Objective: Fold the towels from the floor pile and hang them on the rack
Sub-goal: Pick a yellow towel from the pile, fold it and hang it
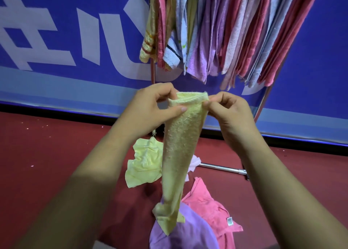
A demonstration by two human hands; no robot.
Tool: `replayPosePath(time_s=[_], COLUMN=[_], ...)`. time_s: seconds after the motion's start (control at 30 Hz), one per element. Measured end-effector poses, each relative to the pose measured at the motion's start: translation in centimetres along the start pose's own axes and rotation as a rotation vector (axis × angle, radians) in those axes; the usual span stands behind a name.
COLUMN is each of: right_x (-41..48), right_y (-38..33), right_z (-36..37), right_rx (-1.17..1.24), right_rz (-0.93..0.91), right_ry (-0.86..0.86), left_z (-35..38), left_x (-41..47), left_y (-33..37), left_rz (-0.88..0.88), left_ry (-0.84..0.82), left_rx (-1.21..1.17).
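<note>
A pale yellow towel (178, 151) hangs lengthwise in front of me, folded narrow. My left hand (150, 109) pinches its top left corner and my right hand (231, 113) pinches its top right corner. The towel's lower end dangles over the floor pile: a light yellow towel (145, 164), a purple towel (188, 230) and a pink towel (211, 207). Behind, several pink, purple, blue and yellow towels (216, 32) hang from the rack, whose top bar is out of frame.
The rack's chrome upright (153, 73) and its foot bar (222, 168) stand on the dark red carpet (47, 154). A blue banner with white characters (66, 32) covers the wall behind. A small white cloth (194, 163) lies by the foot bar.
</note>
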State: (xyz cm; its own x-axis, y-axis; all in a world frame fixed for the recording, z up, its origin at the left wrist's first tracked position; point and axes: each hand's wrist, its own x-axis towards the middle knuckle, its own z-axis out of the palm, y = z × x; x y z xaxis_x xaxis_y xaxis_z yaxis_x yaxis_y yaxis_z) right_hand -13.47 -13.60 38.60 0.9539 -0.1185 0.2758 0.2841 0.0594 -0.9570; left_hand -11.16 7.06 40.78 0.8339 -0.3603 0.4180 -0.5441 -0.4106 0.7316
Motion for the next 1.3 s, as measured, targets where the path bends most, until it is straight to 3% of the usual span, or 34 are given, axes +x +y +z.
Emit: replayPosePath(time_s=[0.1,0.37,0.47,0.6,0.73,0.9,1.03,1.2,1.3], right_x=[0.3,0.3,0.3,0.2,0.2,0.1,-0.5,-0.8,-0.7], right_y=[0.0,0.5,0.3,0.2,0.4,1.6,2.8,1.8,1.5], right_z=[-0.2,0.0,0.0,-0.1,0.0,-0.4,-0.6,0.1,0.7], right_rx=[0.029,0.089,0.161,0.199,0.218,0.295,0.197,0.222,0.239], right_rz=[0.011,0.047,0.062,0.061,0.039,0.191,0.323,0.227,0.183], right_ry=[-0.033,0.001,-0.014,-0.009,0.008,-0.275,-0.317,-0.262,-0.223], left_z=[-0.9,1.5,1.7,2.0,2.1,2.2,1.7,1.4,1.5], left_x=[-0.1,0.2,0.3,0.0,0.0,0.1,0.2,0.3,0.4], left_y=[0.3,-0.7,-0.5,-0.5,0.2,1.0,0.9,0.8,0.6], left_rz=[-0.013,-0.018,-0.05,-0.133,-0.145,-0.175,-0.182,-0.242,-0.295], left_ry=[-0.115,0.104,0.051,-0.032,0.041,0.122,0.148,0.226,0.197], left_rx=[-0.038,-0.189,-0.407,-0.323,-0.469,-0.56,-0.542,-0.578,-0.784])
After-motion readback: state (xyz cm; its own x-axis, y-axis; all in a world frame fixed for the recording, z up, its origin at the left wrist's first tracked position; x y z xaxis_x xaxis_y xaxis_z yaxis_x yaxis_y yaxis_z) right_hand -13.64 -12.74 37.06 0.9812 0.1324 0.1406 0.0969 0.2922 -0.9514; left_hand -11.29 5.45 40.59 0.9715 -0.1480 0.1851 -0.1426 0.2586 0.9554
